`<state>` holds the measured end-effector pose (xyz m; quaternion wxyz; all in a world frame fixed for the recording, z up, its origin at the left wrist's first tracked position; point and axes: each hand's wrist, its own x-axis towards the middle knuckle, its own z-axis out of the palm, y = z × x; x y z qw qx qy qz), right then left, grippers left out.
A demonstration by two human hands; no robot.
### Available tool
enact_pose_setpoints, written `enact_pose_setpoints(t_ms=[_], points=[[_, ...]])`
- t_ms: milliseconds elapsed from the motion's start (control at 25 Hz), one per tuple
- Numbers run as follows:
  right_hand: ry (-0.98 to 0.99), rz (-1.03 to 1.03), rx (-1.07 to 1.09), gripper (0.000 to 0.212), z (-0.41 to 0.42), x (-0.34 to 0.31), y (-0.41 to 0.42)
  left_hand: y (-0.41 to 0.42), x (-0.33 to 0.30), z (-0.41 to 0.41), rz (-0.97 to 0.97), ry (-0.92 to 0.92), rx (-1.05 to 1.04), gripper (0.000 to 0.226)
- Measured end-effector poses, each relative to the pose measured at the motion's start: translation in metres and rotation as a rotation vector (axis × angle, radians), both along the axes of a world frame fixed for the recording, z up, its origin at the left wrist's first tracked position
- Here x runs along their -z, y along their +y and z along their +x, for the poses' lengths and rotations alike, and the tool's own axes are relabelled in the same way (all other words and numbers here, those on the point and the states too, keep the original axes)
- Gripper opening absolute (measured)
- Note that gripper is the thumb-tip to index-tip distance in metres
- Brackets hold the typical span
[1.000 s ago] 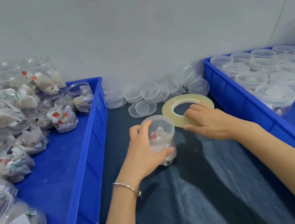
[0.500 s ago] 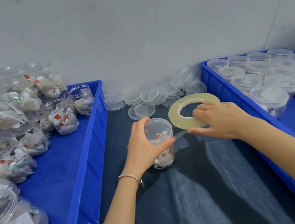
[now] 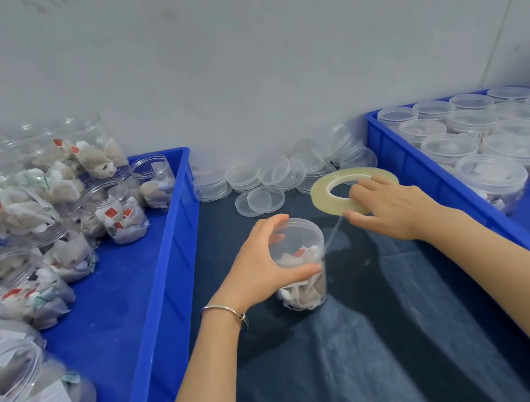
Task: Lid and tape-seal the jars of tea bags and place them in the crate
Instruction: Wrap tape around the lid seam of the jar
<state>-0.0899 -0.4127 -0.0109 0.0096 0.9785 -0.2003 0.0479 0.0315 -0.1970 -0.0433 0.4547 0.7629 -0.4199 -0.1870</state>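
Your left hand [image 3: 258, 263] is gripping a clear round plastic jar of tea bags [image 3: 299, 264], fingers and thumb curled around its lidded top, and the jar is standing upright on the dark cloth-covered table [image 3: 395, 336], midway between its left and right edges. Your right hand [image 3: 390, 207] is holding a wide, flat, yellowish ring of clear tape [image 3: 350, 185], fingers curled over its near rim, just beside the jar toward the far right. A thin strip of tape [image 3: 333, 235] is stretching from the roll down to the jar's side below the lid. Loose clear lids [image 3: 264, 180] are lying along the table's far edge. A blue plastic crate [image 3: 168, 248] of unlidded jars is sitting at the left edge, and another blue crate [image 3: 423, 171] of lidded jars at the right edge.
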Motion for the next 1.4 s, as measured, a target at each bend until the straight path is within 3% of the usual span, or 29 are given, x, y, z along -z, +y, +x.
enact_pose_setpoints(t_ms=[240,480,560,720,840,960,1080,1160,1280,1400], points=[[0.011,0.048,-0.102,0.038,0.030,0.000,0.013,0.005,-0.018,0.006,0.139,-0.004,0.119,0.083],[0.005,0.027,-0.153,0.043,0.031,-0.006,0.022,-0.014,-0.058,0.007,0.630,-0.263,0.183,0.089],[-0.005,0.066,-0.157,0.043,0.027,-0.007,0.025,-0.023,-0.060,0.003,0.697,-0.360,0.200,0.082],[0.027,0.145,-0.126,0.045,0.020,-0.007,0.032,-0.023,-0.055,0.009,0.587,-0.524,0.287,0.062],[0.036,0.158,-0.102,0.035,0.020,-0.002,0.036,-0.021,-0.050,0.005,0.571,-0.388,0.306,0.058],[0.109,0.187,-0.154,0.017,0.023,0.000,0.034,-0.032,-0.032,-0.017,0.484,-0.398,0.022,0.048],[0.151,0.293,-0.211,0.022,0.017,-0.005,0.022,-0.036,-0.017,-0.024,0.355,-0.581,-0.148,0.029],[0.172,0.271,-0.248,0.034,0.011,-0.013,0.012,-0.030,-0.017,-0.015,0.281,-0.565,-0.032,0.020],[0.201,-0.028,-0.291,0.045,0.007,-0.025,0.004,-0.022,-0.027,-0.002,0.210,-0.470,0.219,0.022],[0.201,-0.139,-0.251,0.045,0.005,-0.025,0.007,-0.016,-0.034,0.007,0.195,-0.335,0.323,0.054]])
